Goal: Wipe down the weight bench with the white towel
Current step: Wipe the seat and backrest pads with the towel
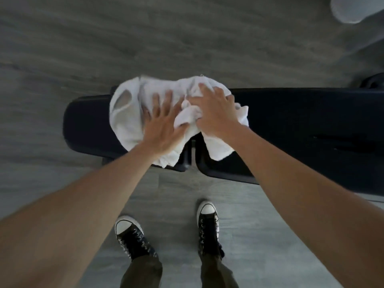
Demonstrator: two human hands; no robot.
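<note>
A black padded weight bench (301, 125) runs left to right across the middle of the view, with a gap between its seat pad and its back pad. A crumpled white towel (128, 113) with a hole in it lies over the bench at that gap. My left hand (162, 123) presses flat on the towel over the seat pad, fingers spread. My right hand (214, 109) lies just beside it on the towel, fingers curled into the bunched cloth. The towel's lower corners hang over the bench's near edge.
Grey wood-look floor (187, 38) surrounds the bench. My two feet in black sneakers (133, 235) stand close to the bench's near side. A pale rounded object (351, 9) shows at the top right corner, and a dark part of the bench frame (374, 81) at the right edge.
</note>
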